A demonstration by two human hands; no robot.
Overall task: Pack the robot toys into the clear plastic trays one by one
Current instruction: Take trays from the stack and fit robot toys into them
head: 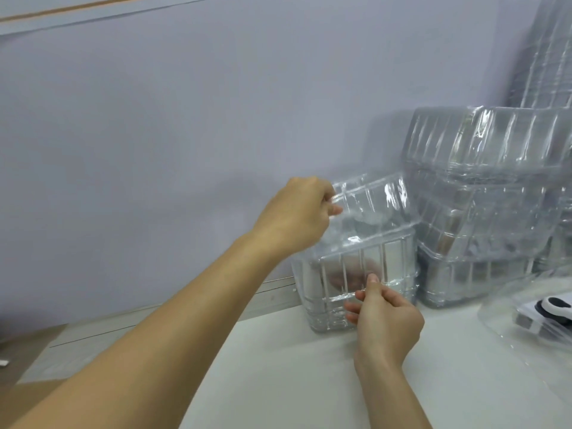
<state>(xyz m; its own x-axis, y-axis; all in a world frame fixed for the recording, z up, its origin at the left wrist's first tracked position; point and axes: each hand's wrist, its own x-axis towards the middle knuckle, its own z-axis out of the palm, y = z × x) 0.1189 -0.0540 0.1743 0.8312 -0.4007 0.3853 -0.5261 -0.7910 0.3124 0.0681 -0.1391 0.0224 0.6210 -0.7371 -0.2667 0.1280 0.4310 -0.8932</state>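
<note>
My right fingers (370, 289) pinch the near lip of a clear tray (368, 264) standing on the counter (278, 366); my left hand (297, 218) grips its far upper edge. The tray lies between both hands. A robot toy (557, 306) sits well right, nearer my right hand (387, 323).

Clear ribbed tray (368, 243) tilted, frame centre, atop stack; black-white robot toy (554, 308) in tray, right edge.
</note>
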